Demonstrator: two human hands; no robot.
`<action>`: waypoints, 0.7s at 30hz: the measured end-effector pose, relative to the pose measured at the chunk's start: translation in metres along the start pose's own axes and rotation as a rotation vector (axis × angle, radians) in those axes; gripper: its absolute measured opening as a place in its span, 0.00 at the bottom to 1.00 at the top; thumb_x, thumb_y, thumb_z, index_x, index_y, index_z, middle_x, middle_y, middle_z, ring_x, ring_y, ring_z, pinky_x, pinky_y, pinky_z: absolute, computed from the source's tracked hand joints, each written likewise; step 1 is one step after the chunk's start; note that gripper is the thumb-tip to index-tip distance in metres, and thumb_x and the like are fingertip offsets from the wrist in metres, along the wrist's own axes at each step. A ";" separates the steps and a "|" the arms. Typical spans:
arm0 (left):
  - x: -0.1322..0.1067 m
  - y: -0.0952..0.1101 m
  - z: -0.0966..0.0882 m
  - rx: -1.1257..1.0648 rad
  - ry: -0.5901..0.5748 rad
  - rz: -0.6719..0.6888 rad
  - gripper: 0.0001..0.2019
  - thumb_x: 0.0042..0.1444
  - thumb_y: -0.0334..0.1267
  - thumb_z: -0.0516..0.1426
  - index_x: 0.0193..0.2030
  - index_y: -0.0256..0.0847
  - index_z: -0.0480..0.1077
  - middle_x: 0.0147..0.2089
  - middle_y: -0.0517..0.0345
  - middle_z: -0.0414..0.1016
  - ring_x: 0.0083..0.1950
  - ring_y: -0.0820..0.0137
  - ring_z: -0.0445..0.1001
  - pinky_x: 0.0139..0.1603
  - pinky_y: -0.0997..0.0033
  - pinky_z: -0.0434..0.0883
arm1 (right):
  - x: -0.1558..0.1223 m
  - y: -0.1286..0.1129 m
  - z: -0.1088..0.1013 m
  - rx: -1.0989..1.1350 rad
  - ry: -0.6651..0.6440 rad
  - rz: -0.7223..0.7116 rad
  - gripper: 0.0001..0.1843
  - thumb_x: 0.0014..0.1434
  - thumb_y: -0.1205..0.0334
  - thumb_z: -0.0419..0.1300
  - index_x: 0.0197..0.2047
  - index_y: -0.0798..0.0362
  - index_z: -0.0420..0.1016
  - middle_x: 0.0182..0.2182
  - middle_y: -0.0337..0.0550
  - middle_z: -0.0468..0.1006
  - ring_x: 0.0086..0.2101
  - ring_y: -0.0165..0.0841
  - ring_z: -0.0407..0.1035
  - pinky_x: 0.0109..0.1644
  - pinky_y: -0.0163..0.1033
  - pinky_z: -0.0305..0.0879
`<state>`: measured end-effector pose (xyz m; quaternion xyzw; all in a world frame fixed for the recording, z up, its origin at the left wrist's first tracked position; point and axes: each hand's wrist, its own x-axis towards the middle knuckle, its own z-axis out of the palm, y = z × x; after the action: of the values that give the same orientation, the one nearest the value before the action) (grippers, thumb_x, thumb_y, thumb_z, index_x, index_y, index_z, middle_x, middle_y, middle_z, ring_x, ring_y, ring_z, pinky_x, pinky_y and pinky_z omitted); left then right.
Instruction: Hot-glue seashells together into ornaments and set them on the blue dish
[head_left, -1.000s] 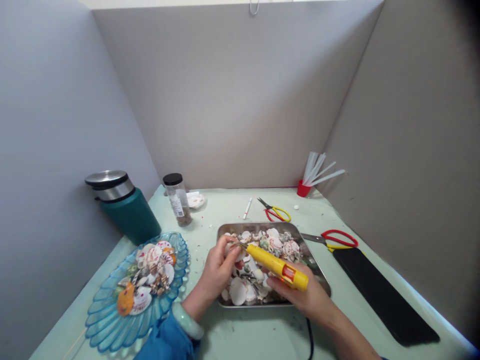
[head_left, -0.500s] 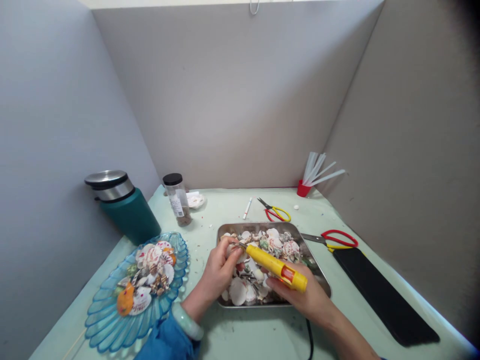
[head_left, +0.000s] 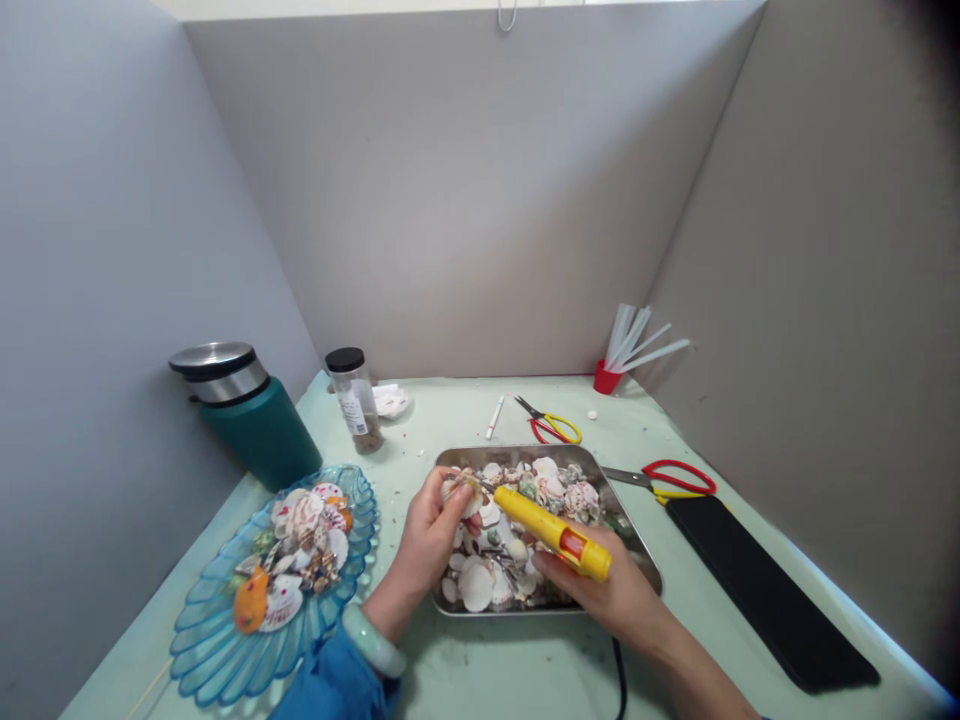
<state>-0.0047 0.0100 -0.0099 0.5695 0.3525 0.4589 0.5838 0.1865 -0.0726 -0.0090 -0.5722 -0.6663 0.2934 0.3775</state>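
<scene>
My left hand (head_left: pixel 433 530) pinches a pale, ribbed seashell (head_left: pixel 463 493) over the left side of a metal tray (head_left: pixel 646 560). A yellow glue gun (head_left: pixel 544 525) is gripped in my right hand (head_left: pixel 600 580), its nozzle pointing left, close beside the shell. Whether the tip touches the shell I cannot tell. Many loose shells (head_left: pixel 476 582) fill the tray below both hands: white scallops, small spirals and speckled ones. A black cord (head_left: pixel 619 675) runs down from under my right hand.
On the left stand a blue scalloped glass dish (head_left: pixel 225 640) of decorated shells, a teal bottle (head_left: pixel 262 430) and a black-lidded jar (head_left: pixel 356 400). Behind the tray lie a marker (head_left: pixel 495 418) and scissors (head_left: pixel 551 420). Larger scissors (head_left: pixel 675 480), a black slab (head_left: pixel 765 590) and a red cup (head_left: pixel 607 378) of glue sticks are right.
The shell in my left hand has turned and shows more of its ribbed face. The nozzle now sits slightly farther from my left fingers; the glue gun has barely shifted.
</scene>
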 end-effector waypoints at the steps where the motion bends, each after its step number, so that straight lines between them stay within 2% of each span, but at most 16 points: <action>1: 0.000 0.000 0.000 -0.002 0.008 -0.005 0.10 0.58 0.45 0.54 0.40 0.41 0.60 0.24 0.66 0.69 0.22 0.76 0.69 0.26 0.77 0.68 | 0.000 0.000 0.000 -0.004 0.004 0.001 0.15 0.59 0.51 0.56 0.28 0.54 0.68 0.21 0.35 0.65 0.24 0.28 0.58 0.28 0.33 0.56; 5: -0.001 0.001 0.000 -0.009 0.014 -0.011 0.11 0.57 0.45 0.54 0.39 0.41 0.60 0.23 0.66 0.69 0.21 0.75 0.68 0.26 0.76 0.68 | 0.000 -0.002 0.000 -0.002 0.013 0.000 0.15 0.59 0.51 0.55 0.30 0.54 0.69 0.22 0.35 0.66 0.24 0.29 0.59 0.28 0.34 0.57; 11: 0.000 0.001 0.000 0.020 0.031 0.003 0.11 0.58 0.46 0.54 0.39 0.41 0.60 0.25 0.66 0.68 0.23 0.75 0.69 0.26 0.76 0.68 | 0.000 -0.006 -0.001 0.001 0.022 -0.039 0.13 0.58 0.54 0.55 0.27 0.54 0.68 0.21 0.35 0.66 0.23 0.28 0.58 0.27 0.33 0.57; 17: 0.000 -0.002 0.001 0.071 -0.014 0.023 0.10 0.58 0.45 0.54 0.40 0.41 0.61 0.30 0.63 0.69 0.24 0.75 0.69 0.25 0.76 0.69 | 0.000 -0.005 0.000 0.008 0.019 -0.050 0.13 0.58 0.55 0.56 0.26 0.53 0.66 0.21 0.34 0.64 0.22 0.27 0.58 0.26 0.32 0.56; 21: -0.001 -0.003 0.000 0.150 -0.045 0.045 0.10 0.60 0.45 0.52 0.40 0.41 0.62 0.28 0.64 0.69 0.24 0.75 0.69 0.26 0.76 0.67 | 0.000 -0.003 0.001 0.025 0.007 -0.044 0.13 0.58 0.55 0.56 0.27 0.53 0.65 0.21 0.33 0.63 0.22 0.27 0.57 0.26 0.32 0.55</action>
<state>-0.0050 0.0093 -0.0134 0.6296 0.3598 0.4313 0.5367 0.1840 -0.0733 -0.0066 -0.5540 -0.6735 0.2911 0.3933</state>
